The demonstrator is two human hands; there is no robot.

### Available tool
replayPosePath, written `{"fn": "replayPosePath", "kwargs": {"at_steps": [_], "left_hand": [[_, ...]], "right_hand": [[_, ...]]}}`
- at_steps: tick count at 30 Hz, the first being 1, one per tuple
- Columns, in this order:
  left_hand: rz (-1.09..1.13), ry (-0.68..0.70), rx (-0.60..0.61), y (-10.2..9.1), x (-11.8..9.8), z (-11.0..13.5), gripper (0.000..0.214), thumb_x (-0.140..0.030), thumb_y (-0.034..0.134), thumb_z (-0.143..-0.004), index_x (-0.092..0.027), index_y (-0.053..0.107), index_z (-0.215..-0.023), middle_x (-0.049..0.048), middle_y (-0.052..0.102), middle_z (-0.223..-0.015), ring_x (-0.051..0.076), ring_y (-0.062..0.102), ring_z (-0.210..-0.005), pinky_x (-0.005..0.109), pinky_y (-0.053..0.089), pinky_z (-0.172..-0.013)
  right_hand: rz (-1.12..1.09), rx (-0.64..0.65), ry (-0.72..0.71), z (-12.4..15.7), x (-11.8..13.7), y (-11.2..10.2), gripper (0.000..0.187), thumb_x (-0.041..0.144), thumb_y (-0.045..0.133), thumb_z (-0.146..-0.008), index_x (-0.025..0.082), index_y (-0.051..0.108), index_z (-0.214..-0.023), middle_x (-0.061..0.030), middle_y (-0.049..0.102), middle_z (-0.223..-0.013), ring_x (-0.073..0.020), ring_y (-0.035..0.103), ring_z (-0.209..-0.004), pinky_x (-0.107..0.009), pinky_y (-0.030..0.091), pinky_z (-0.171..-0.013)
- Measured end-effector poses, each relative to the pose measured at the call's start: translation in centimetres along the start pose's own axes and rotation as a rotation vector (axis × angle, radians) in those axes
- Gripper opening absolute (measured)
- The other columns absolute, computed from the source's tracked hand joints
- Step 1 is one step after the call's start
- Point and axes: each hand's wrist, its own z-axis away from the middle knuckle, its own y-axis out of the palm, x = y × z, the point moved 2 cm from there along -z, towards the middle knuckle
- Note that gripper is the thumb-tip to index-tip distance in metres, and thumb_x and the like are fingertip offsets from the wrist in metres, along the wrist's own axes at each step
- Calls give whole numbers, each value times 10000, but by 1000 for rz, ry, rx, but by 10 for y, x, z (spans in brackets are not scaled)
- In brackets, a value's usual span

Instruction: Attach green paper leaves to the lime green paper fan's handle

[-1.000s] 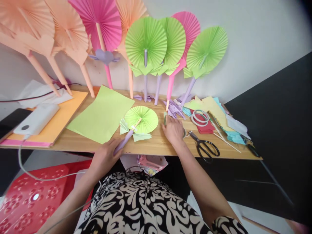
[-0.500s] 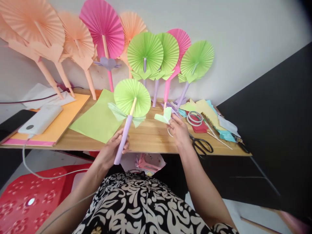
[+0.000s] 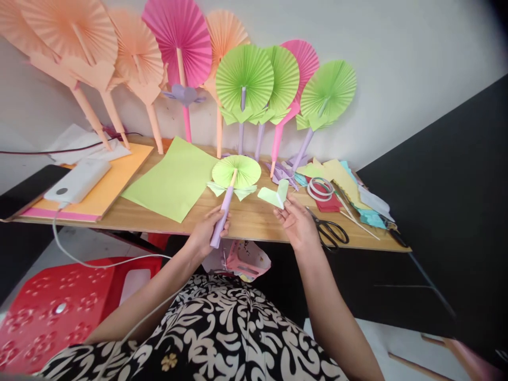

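My left hand (image 3: 209,228) is wrapped round the purple handle of a light green pleated paper fan (image 3: 248,172). Pale green paper pieces stick out on both sides where the handle meets the fan. The fan head is tipped away from me over the table. My right hand (image 3: 297,219) pinches a pale green folded paper heart (image 3: 273,196) between thumb and fingers, its two lobes spread in a V. The heart is apart from the fan, to its right. Black-handled scissors (image 3: 332,233) lie beside my right wrist.
Finished paper fans (image 3: 245,79) in green, pink and orange lean on the wall. On the wooden table (image 3: 254,225) lie a green sheet (image 3: 170,177), tape rolls (image 3: 320,189), paper scraps (image 3: 343,180) and a white power bank (image 3: 78,180) with its cable. A red stool (image 3: 55,312) stands below left.
The fan's head has tipped away and its handle has moved up and right with my left hand. My right hand has turned palm-up, still holding the paper heart.
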Motion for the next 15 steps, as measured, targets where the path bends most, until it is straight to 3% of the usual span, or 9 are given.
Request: {"fn": "replayPosePath", "kwargs": {"at_steps": [5, 8, 12, 15], "left_hand": [[-133, 25, 3, 3, -1, -4, 341, -214, 645, -884, -134, 630, -1215, 96, 697, -1015, 78, 560, -598, 178, 458, -475], [-375, 43, 28, -3, -11, -8, 489, -292, 626, -910, -164, 583, -1380, 122, 719, -1159, 133, 650, -752, 251, 562, -667], [-873, 186, 79, -17, -29, -9, 445, -433, 627, -909, -166, 706, -1256, 122, 696, -1319, 256, 668, -1120, 404, 515, -1026], [-1051, 336, -11, -26, -35, -9, 386, -436, 597, -914, -173, 759, -1145, 101, 742, -1241, 277, 665, -1162, 414, 484, -1063]], "right_hand": [[8, -35, 36, -4, -11, -9, 282, 167, 837, -658, 223, 733, -914, -8, 797, -1007, -124, 735, -812, -236, 617, -700], [33, -54, 34, -10, -17, -14, 287, 173, 830, -669, 225, 736, -934, -6, 798, -970, -132, 740, -804, -246, 622, -697], [45, -74, 37, -17, -26, -17, 314, 187, 833, -666, 229, 743, -963, -3, 798, -943, -135, 745, -793, -242, 626, -682], [46, -93, 37, -21, -31, -19, 339, 210, 846, -654, 224, 751, -980, -9, 796, -945, -131, 742, -793, -237, 623, -685]]}}
